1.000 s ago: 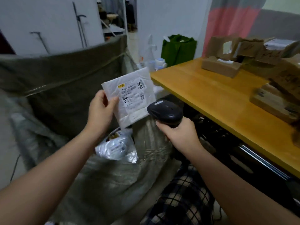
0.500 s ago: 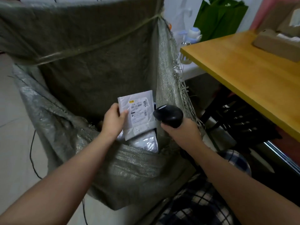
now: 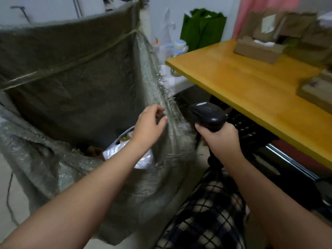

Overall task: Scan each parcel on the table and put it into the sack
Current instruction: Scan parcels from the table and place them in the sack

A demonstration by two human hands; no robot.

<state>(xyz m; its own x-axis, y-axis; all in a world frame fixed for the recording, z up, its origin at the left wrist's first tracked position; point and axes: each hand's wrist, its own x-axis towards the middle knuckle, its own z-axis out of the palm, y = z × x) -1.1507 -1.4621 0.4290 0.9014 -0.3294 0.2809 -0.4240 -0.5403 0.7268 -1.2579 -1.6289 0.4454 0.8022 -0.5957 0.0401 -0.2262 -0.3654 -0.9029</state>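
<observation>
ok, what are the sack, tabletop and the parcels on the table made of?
Sack: looks like woven plastic, grey-green, faint sheen, frayed strands at its edge. Tabletop: likely wood or wood laminate, yellow, glossy from the reflections. Parcels on the table: apparently brown cardboard, matte, though blurred.

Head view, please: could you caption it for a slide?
Left hand empty above sack; right hand grips scanner; boxes lie on table.

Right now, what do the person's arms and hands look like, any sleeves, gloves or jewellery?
Both forearms are bare as far as the frame shows, with no sleeves in view. The left hand and right hand wear no gloves, and no watch, bracelet or ring shows on either. The only clothing visible is a dark and cream checked garment below the right arm.
</observation>
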